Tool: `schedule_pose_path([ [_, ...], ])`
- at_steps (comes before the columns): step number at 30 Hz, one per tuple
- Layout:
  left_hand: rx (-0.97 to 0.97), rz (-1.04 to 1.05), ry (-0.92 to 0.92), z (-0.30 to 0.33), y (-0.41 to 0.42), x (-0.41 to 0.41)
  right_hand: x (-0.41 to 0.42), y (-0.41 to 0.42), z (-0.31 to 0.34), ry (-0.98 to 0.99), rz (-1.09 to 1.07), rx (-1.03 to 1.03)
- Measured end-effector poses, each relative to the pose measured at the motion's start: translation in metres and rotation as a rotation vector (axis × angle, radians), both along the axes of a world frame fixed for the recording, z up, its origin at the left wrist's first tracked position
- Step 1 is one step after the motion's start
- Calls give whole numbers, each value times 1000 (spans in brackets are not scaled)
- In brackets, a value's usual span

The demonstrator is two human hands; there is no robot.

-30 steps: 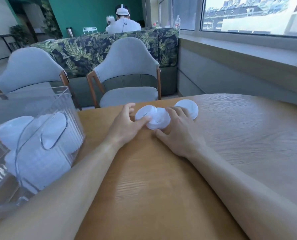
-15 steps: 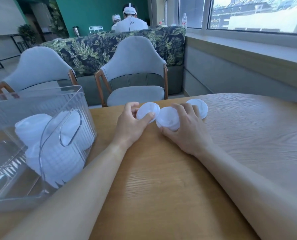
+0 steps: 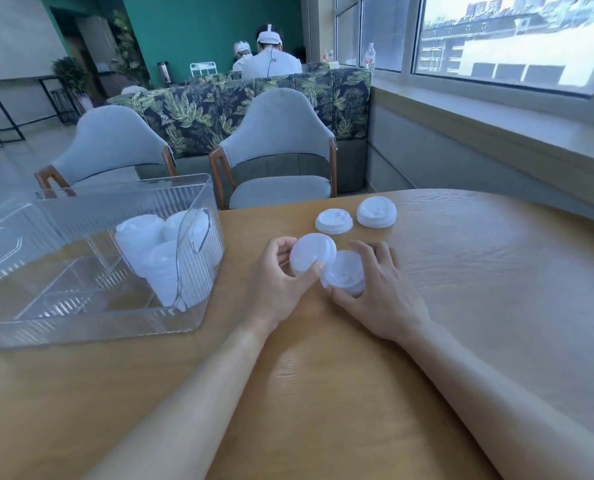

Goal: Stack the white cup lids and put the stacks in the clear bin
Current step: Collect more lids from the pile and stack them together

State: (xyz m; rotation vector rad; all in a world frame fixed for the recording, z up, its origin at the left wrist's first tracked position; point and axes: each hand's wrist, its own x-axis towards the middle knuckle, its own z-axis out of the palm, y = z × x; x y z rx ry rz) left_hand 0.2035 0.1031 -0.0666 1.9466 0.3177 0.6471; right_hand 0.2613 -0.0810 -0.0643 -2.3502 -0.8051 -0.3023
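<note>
We are seated at a rounded wooden bench [image 3: 323, 375] in a bright room, with two grey chairs [image 3: 278, 161] across from us, a leaf-print sofa behind them and a window along the right. Our left hand [image 3: 278, 282] holds a white lid [image 3: 311, 252] up off the bench, thumb and fingers curled round its rim, its flat side tilted toward us. Our right hand [image 3: 378, 292] grips a second lid [image 3: 344, 273] just right of it, thumb beneath and fingers curled over the far edge; the two lids touch or overlap at their edges. Farther off on the bench, two loose lids lie side by side: the left lid [image 3: 333, 221] and the right lid [image 3: 376, 212], close together but apart. At the left stands the clear bin [image 3: 91, 320], ribbed and open at the top. Several lid stacks [image 3: 160, 258] lean in its right end, near the wire handle.
</note>
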Motion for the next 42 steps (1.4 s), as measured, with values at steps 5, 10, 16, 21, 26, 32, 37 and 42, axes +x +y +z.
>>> schedule_pose_path([
  [5, 32, -45, 22, 1, -20, -31, -37, -20, -2, 40, -16, 3],
  [10, 72, -57, 43, 5, -35, -56, -66, -38, -2, 112, -38, 2],
  [16, 47, -103, 63, 6, -52, -79, -88, -49, -2, 85, -44, -37],
  [21, 57, -126, 68, 5, -58, -88, -92, -57, 0, 155, 37, -18],
  [26, 112, -159, 69, 4, -59, -90, -94, -72, -1, 215, 119, 113],
  [32, 232, -195, 91, 5, -62, -91, -92, -69, -5, 226, 49, 186],
  [37, 294, -224, 134, 4, -61, -91, -89, -67, -9, 166, 32, 130],
  [42, 353, -221, 162, 1, -60, -88, -87, -66, -13, 117, 33, 111],
])
